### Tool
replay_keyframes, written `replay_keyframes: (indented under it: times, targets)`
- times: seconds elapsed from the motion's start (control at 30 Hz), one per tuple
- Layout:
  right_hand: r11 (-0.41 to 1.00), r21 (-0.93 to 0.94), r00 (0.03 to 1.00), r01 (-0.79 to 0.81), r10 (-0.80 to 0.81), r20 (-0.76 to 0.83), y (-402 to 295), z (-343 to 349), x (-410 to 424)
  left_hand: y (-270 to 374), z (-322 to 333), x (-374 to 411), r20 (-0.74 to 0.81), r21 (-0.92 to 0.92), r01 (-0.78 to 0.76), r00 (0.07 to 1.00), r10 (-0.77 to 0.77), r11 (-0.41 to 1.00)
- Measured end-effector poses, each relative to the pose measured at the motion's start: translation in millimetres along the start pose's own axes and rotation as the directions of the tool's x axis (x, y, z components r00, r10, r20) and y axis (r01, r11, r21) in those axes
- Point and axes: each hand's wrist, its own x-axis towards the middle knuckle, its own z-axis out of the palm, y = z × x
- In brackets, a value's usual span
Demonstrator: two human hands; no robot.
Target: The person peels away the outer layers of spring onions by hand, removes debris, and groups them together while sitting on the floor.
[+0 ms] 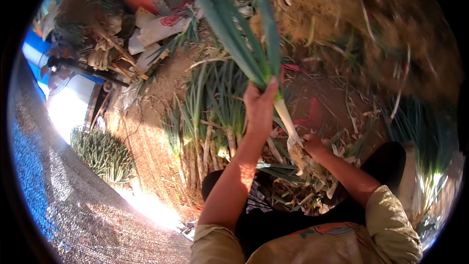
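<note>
My left hand (pixel 262 106) is closed around a large long green onion (pixel 283 112), where the pale stalk meets the dark green leaves. The leaves point away from me, past the top of the view. The root end hangs lower right, with loose, papery outer skin (pixel 294 142) and a tuft of brown roots (pixel 298 157). Close to that end, my right hand (pixel 315 146) pinches a piece of the skin; its fingertips are partly hidden. Below both hands, peeled skins and leaf scraps (pixel 304 194) litter the ground between my legs.
A row of long green onions (pixel 209 117) stands left of my left arm. More lie at the right (pixel 428 154). A brown, rooty heap (pixel 351 18) fills the upper right. Farther left are a fan (pixel 58 73), a cut-topped green bundle (pixel 104 154) and hanging mesh cloth (pixel 84 205).
</note>
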Motion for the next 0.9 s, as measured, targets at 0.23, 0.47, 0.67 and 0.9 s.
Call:
replay_keyframes:
  times: [0.23, 0.47, 0.67, 0.9]
  targets:
    - [0.902, -0.429, 0.998, 0.044, -0.063, -0.03, 47.1, -22.0, 29.3, -11.5, 0.5, 5.6, -0.208, 0.084, -0.084, 0.973, 0.1, 0.993]
    - [0.838, 0.488, 0.814, 0.242, -0.449, 0.368, -57.6, -18.0, -24.8, 5.6, -21.3, 31.3, -0.384, -0.198, -0.054, 0.923, -0.027, 0.979]
    - [0.809, 0.222, 0.784, 0.544, -0.584, 0.209, -84.8, -7.3, -51.2, -14.9, -40.8, 40.5, -0.231, -0.435, 0.252, 0.897, -0.377, 0.865]
    - [0.758, 0.417, 0.771, 0.501, -0.61, 0.184, -80.9, -7.8, -74.2, -19.0, -56.4, 43.9, -0.067, -0.553, 0.288, 0.92, -0.387, 0.782]
